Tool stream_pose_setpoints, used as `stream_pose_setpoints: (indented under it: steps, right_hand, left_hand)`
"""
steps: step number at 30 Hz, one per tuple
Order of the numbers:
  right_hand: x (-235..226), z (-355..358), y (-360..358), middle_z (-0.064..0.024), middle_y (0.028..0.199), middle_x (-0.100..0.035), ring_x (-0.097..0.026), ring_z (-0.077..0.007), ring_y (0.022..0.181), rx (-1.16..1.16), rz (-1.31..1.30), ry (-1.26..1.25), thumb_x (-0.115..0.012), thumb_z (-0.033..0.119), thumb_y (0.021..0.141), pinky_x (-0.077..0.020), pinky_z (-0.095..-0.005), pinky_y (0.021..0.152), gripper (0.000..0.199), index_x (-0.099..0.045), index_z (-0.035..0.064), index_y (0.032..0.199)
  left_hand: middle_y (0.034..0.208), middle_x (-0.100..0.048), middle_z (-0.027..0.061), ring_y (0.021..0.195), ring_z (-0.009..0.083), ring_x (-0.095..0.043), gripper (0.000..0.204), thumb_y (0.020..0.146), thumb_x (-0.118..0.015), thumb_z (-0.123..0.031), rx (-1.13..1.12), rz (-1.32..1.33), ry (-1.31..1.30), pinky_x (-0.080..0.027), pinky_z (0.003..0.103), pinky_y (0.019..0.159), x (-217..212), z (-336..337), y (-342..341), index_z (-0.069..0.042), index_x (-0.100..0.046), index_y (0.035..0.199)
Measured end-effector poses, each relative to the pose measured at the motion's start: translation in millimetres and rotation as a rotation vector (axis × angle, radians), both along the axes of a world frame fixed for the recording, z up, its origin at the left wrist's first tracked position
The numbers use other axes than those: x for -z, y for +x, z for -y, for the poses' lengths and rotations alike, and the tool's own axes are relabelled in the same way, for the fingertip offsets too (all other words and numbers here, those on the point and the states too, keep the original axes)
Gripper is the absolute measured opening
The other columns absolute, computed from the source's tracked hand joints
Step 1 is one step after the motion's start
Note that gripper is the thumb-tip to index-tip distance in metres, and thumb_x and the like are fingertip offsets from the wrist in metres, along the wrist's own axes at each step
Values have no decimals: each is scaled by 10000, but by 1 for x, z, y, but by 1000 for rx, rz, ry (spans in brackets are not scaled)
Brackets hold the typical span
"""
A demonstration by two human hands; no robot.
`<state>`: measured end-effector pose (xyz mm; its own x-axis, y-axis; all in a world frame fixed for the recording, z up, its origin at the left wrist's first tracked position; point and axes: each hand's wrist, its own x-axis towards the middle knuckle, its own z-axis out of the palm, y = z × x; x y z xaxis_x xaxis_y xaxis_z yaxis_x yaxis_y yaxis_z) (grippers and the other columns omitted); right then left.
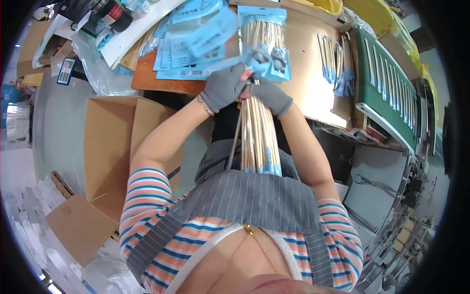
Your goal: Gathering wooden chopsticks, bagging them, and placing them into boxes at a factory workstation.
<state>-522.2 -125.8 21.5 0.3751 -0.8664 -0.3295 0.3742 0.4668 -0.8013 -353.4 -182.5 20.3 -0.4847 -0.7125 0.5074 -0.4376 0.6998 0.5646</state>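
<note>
Both my hands wear grey gloves with bare fingertips and meet at the front edge of the table. My left hand [221,89] is closed at the top of a bundle of wrapped chopsticks [258,132]. Beside it, my right hand [272,96] is closed around the same top end. The bundle hangs down toward my striped apron, its lower ends bluish. Whether a bag surrounds the bundle is hard to tell. Just beyond my hands lies a filled clear pack of chopsticks [261,33] with a blue header and panda pictures.
Flat blue-printed bags [183,49] are piled on the table to the left. Loose wrapped chopsticks [327,58] lie at the right, beside a green conveyor belt [379,73] carrying a row of them. An open cardboard box [110,147] stands at my left. A dark flask [113,14] sits far left.
</note>
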Motion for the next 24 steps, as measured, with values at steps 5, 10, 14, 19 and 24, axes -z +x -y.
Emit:
stream_pose_setpoints:
  steps: [5,10,14,19,24]
  right_hand:
    - [-31,-20,-10,-137,788,-627,-658,-249,695,52,7,-202,-607,35,771,-541,-344,634,586,-395,-30,1314]
    - [3,-21,-24,-112,844,-635,-653,-230,737,0,16,-149,-621,71,800,-537,-324,684,624,-368,30,1369]
    - [28,-25,-34,-89,1001,-617,-628,-177,888,348,25,-400,-618,172,889,-549,-293,716,306,-551,18,1145]
    - [-3,-82,-35,-72,1008,-608,-613,-161,882,489,300,-89,-570,190,905,-528,-273,732,283,-557,45,1148]
    - [-18,-207,-31,-124,1085,-610,-595,-210,912,70,-591,167,-620,249,866,-465,-322,796,383,-525,14,1154]
  left_hand:
    - [732,-587,191,673,375,-601,194,922,-519,-222,14,-84,173,-452,402,569,-13,11,-3,-31,-546,940]
    - [735,-607,138,627,327,-603,181,918,-535,-213,231,-105,-120,-460,385,556,-10,-19,-28,-41,-584,942]
    - [754,-623,119,616,309,-602,163,912,-546,-202,444,132,-301,-473,372,553,-31,-39,-31,-51,-604,890]
    - [708,-598,119,581,309,-585,124,895,-574,-150,387,-197,-238,-460,369,516,-4,-86,-31,-30,-585,870]
    - [710,-585,116,568,307,-581,101,884,-580,-142,442,-147,-11,-457,362,511,10,-168,4,-46,-571,853]
